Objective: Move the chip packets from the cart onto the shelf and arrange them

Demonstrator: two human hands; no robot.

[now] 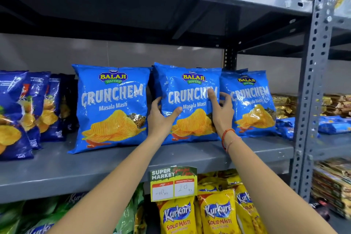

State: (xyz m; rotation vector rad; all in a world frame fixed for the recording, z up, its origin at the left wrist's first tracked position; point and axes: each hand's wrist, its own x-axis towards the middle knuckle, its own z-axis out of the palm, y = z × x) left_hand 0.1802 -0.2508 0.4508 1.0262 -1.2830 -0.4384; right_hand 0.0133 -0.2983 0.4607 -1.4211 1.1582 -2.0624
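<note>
Hands frame the middle Crunchem packet point(190, 104), which stands upright on the grey shelf point(57, 173). The left hand point(161, 118) cups its left edge, thumb across the front and fingers curled behind, a loose grasp rather than a clench. The right hand point(221, 110) lies half open against the right edge, forefinger up the printed face, the other fingers bent toward the gap beside the right packet point(250, 104); whether it pinches the bag or only steadies it I cannot tell.

Outward, a left packet point(112, 108) stands just beside the middle one, and the right one overlaps behind it a little, all three facing front. Dark blue packets point(22, 112) fill the far left of the shelf. By my reckoning the task is well along: three bags are shelved and this one is being squared up. The cart is out of view, so how many remain cannot be judged.
</note>
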